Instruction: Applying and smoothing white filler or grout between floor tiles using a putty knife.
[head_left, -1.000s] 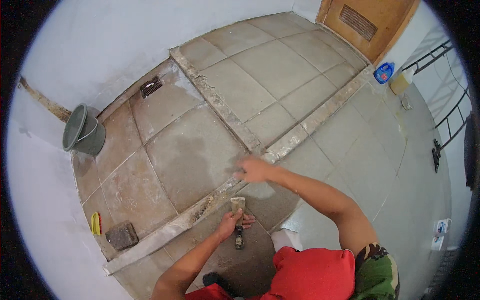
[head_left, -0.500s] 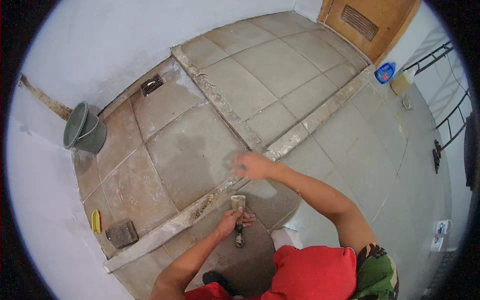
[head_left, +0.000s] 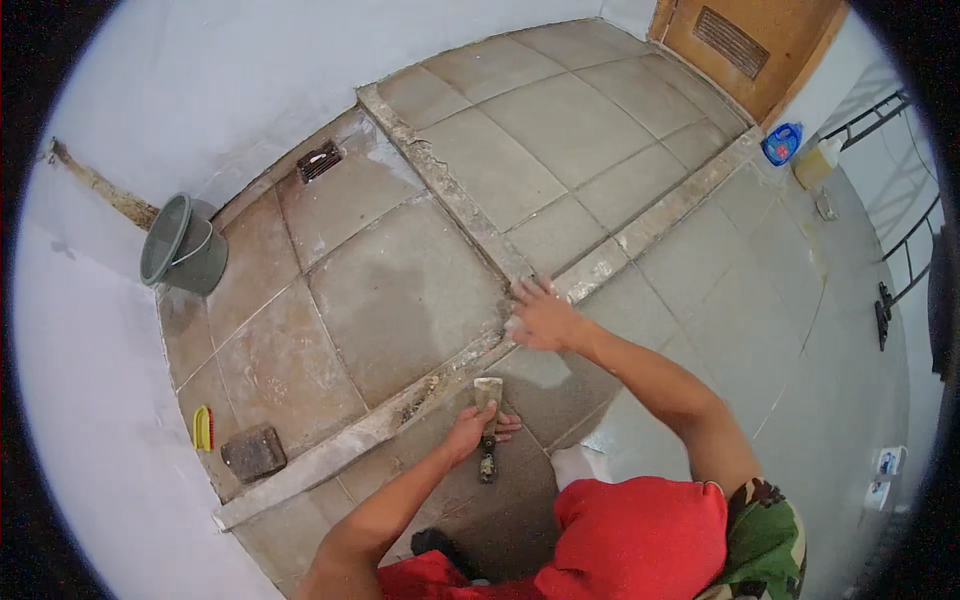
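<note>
Left grip [head_left: 472,432] was wrapped round a scraper [head_left: 488,392] near the raised curb [head_left: 600,265], right hand [head_left: 547,316] spread at its junction, so I figured it was brushing-off time and the next swipe called for a flat palm.

Tiled floor [head_left: 365,255]: free run btwn bucket [head_left: 203,264] at L edge & R fingers [head_left: 531,289]. Long raised curb [head_left: 322,466] crosses diag., in the way. Block [head_left: 254,454] + yellow brush [head_left: 202,428] obstruct nr L edge; scraper [head_left: 488,391] in L fingers [head_left: 507,424] blocks room nr curb.
</note>
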